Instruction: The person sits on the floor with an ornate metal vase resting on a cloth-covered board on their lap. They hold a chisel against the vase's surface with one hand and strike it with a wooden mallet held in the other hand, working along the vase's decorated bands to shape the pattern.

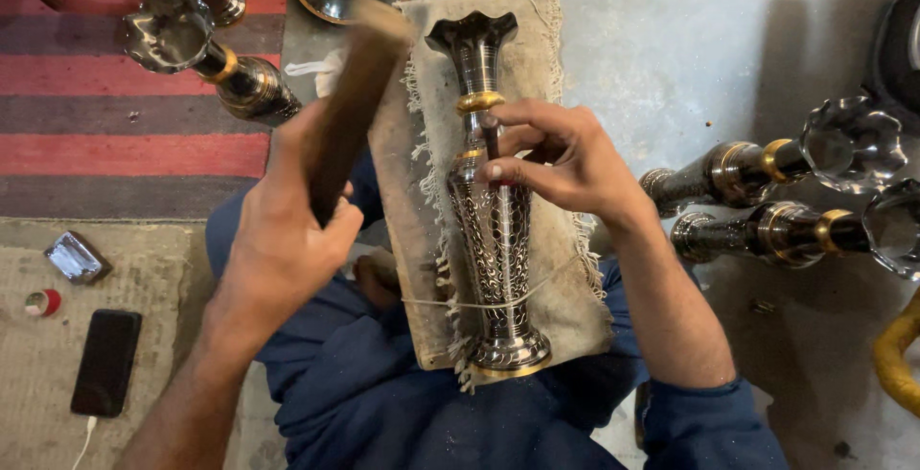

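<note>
An engraved metal vase (pixel 494 230) lies lengthwise on a fringed cloth pad (pixel 565 307) across the person's lap, its flared mouth pointing away and a thin cord crossing its lower body. The right hand (pixel 565 159) rests over the vase's neck, fingers pinched around a slim dark punch (pixel 491 137) that stands on the metal. The left hand (pixel 283 240), just left of the vase, is closed around a wooden block (pixel 350 111) raised above the pad. On the floor at far left lie a small shiny foil packet (pixel 75 257), a little round red-and-white container (pixel 42 302) and a black phone (pixel 105 362).
</note>
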`<state>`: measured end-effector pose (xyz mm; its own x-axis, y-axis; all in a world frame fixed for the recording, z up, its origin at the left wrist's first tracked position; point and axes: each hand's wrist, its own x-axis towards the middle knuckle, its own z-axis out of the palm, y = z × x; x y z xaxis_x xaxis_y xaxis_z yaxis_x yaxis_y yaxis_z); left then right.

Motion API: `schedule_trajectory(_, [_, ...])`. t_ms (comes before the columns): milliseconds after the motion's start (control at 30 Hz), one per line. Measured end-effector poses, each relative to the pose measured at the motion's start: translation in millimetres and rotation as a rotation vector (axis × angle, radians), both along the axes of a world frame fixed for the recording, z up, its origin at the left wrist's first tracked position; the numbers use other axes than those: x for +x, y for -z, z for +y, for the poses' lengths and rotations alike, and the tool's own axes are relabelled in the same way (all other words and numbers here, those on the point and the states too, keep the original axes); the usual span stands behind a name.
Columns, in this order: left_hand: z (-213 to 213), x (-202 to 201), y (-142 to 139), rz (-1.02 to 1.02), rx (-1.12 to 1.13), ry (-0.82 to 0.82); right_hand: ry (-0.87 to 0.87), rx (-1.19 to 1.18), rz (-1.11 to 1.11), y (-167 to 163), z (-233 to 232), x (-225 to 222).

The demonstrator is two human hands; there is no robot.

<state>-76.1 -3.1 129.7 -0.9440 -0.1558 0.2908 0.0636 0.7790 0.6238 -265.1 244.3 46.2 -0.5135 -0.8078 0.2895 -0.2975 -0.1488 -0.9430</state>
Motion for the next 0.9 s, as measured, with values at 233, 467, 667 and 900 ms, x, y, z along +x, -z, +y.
schedule_trajectory(233, [-3,-5,-7,-0.18,-0.43,-0.023,-0.001,0.017,0.053,1,0,-3])
schedule_trajectory(467, [-5,-5,-3,-0.072,-0.306,-0.059,-0.011,0.018,0.067,-5,-4,-3])
schedule_trajectory(667, [-9,-4,0,0.004,-0.339,-0.001,-0.015,0.038,0.079,-11,-5,-1])
schedule_trajectory(900, [-14,-7,-3,-0.023,-0.15,-0.009,-0.025,0.045,0.041,-11,-5,0])
